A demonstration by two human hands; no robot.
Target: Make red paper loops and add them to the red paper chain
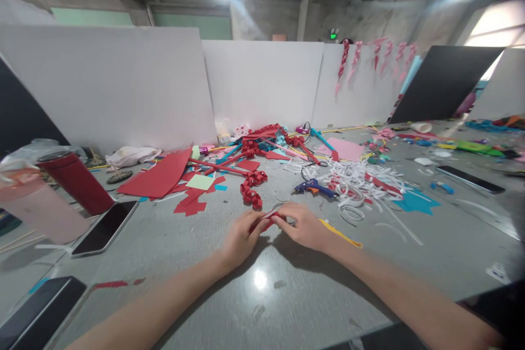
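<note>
Big grey table takes up most of the view, with white partition boards standing along its far edge. It's covered in craft mess.

A large red paper sheet lies flat toward the left-middle, with red offcuts just beside it. On the right of centre there's a tangled pile of white paper strips.

At the far left sit a pink bottle and a dark red tumbler, both looking tilted in this wide-angle view. A black phone lies face up near them.

Both of the person's forearms come in from the bottom edge and meet at mid-table. The left hand and right hand are nearly touching, fingers curled in. Each one is pinching an end of the same small red paper strip, which sits between the two hands just above the tabletop. The fingers cover most of it, so it's hard to tell whether it's folded or flat.

A blue glue gun lies just behind the right hand. A folded red paper chain lies just behind the left. A thin yellow strip pokes out from under the right wrist.
</note>
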